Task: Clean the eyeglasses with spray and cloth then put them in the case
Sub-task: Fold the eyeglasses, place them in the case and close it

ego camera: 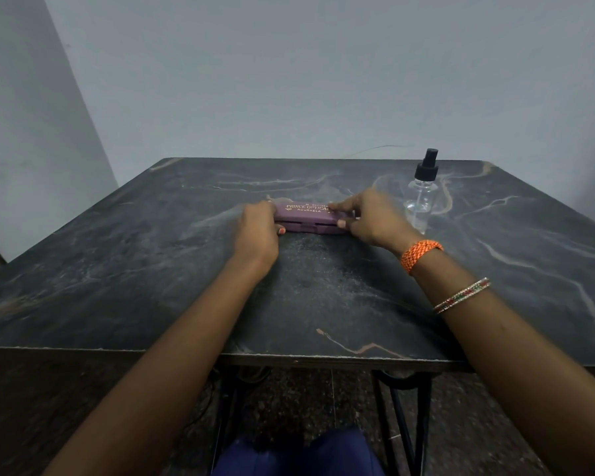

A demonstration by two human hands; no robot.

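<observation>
My left hand (259,225) and right hand (368,218) grip the ends of the closed purple hard plastic eyeglass case (308,218), steadying it; the clear spray bottle (421,197) waits just right. Eyeglasses unseen.

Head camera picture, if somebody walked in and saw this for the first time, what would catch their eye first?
Most likely the purple eyeglass case, lying closed at the middle of the dark marbled table with gold lettering on its lid. Both hands grip its ends, the left hand on one and the right hand on the other. Next would be the clear spray bottle with a black nozzle, standing upright just right of the case.
</observation>
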